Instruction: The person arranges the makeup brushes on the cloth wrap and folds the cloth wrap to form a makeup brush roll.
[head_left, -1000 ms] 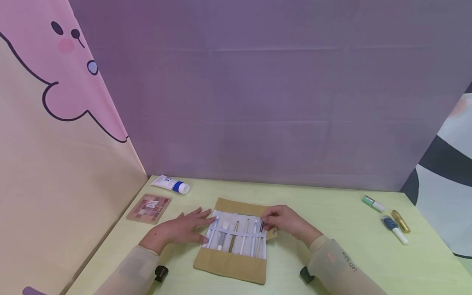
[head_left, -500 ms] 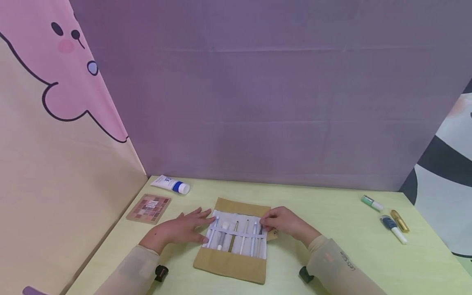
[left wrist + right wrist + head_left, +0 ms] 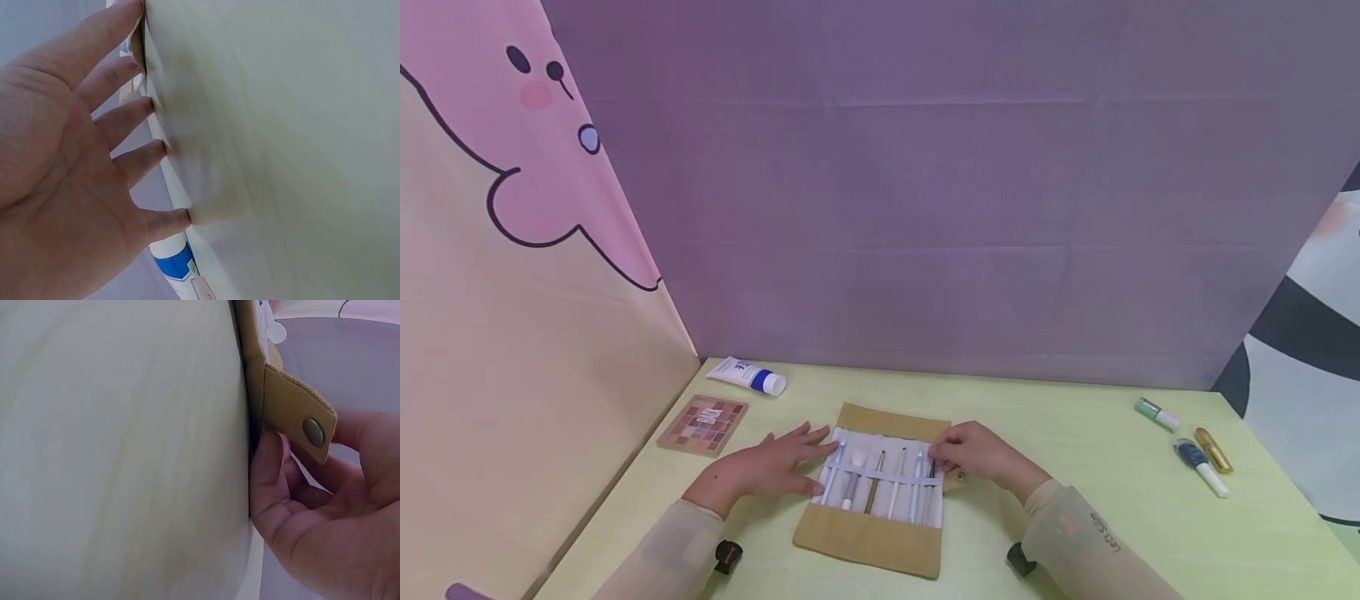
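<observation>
A mustard-brown roll pouch [image 3: 868, 537] lies unfolded on the table, its pale lining holding several slim sticks under a white elastic band [image 3: 880, 473]. Spread fingers of my left hand [image 3: 775, 465] rest at the pouch's left edge, beside a light blue pencil [image 3: 837, 467]. With curled fingers, my right hand [image 3: 981, 454] pinches the upper end of a slim dark-tipped makeup brush [image 3: 928, 492] at the right edge; the fingertips hide that end. In the right wrist view, the snap strap [image 3: 300, 412] sticks out over these fingers. A gold stick [image 3: 874, 487] sits mid-pouch.
A white tube with a blue band [image 3: 748, 376] and an eyeshadow palette [image 3: 703, 424] lie at the left. At the far right are a green-and-white tube [image 3: 1159, 414], a gold tube [image 3: 1213, 451] and a dark blue-and-white tube [image 3: 1201, 467]. A purple backdrop [image 3: 910, 208] stands behind the table.
My right hand has shifted very slightly left and down at the top of the brush. The left hand and the pouch stay in place.
</observation>
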A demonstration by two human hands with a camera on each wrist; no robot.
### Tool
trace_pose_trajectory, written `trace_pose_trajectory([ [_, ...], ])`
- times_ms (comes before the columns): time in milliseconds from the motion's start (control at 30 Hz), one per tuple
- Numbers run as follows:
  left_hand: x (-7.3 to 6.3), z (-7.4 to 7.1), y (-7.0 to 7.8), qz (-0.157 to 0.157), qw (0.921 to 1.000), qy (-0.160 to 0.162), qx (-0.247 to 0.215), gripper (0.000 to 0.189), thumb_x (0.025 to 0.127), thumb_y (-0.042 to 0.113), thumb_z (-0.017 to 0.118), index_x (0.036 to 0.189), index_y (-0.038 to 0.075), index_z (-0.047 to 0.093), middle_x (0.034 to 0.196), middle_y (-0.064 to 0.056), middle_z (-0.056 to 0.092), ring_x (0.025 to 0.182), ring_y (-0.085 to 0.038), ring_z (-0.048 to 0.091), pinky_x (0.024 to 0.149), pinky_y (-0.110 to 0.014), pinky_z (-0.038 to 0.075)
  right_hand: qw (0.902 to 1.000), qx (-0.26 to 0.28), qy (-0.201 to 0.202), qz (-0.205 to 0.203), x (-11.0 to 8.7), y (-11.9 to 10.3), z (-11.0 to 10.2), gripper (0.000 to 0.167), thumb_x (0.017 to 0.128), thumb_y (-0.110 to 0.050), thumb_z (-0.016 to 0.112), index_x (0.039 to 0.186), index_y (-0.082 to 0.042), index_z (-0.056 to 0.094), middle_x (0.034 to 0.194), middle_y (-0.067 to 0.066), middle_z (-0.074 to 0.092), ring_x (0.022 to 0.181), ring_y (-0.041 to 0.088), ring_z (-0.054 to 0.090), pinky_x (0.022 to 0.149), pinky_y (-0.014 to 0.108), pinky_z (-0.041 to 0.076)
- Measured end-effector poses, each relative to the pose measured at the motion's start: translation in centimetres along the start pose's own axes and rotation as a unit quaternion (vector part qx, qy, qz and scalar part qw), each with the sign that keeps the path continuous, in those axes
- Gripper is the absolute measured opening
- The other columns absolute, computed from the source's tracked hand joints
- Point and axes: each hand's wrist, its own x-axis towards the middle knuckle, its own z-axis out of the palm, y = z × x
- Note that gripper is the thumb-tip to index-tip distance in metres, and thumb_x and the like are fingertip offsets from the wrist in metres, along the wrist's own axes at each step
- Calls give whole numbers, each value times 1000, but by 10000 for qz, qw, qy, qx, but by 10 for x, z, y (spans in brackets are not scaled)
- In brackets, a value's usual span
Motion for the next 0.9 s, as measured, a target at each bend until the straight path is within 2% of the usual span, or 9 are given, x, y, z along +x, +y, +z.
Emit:
trace_pose_trajectory([
  [133,0,0,1,2,10000,4,82,75,95,42,79,161,20,50,177,-13,32,166,-51,16,122,-87,10,9985,318,420,153,-2,0,-5,25,107,-16,58,111,-2,78,93,6,73,81,14,66,75,28,60],
  [267,1,2,0,-60,9995,58,306,75,95,46,78,161,21,51,177,-12,32,165,-50,20,123,-85,16,9950,611,767,183,-4,-3,-15,28,108,-17,56,114,0,77,84,7,67,75,14,62,72,28,60],
  [400,1,7,5,-207,9981,186,549,76,93,48,79,159,20,53,176,-13,35,164,-48,26,123,-84,18,9942,689,817,110,-12,-11,-26,30,110,-19,56,119,1,75,89,11,67,77,14,63,74,29,62],
  [500,-2,10,15,-336,9956,300,818,75,92,50,80,156,19,57,174,-13,37,163,-46,30,124,-84,17,9940,697,843,2,-19,-18,-31,30,110,-19,56,121,1,74,90,11,67,77,14,64,75,29,62],
  [700,-8,18,37,-401,9833,571,1683,72,91,57,78,150,18,64,172,-12,43,162,-43,35,125,-83,18,9922,777,937,-285,-36,-23,-33,26,108,-17,57,117,1,73,84,6,66,77,15,64,72,29,61],
  [900,-15,27,56,-577,9699,797,2226,70,88,62,78,142,18,71,168,-13,49,160,-40,40,126,-80,22,9934,809,682,-433,-56,-19,-29,28,109,-20,58,118,2,71,84,7,66,77,15,62,70,27,60],
])
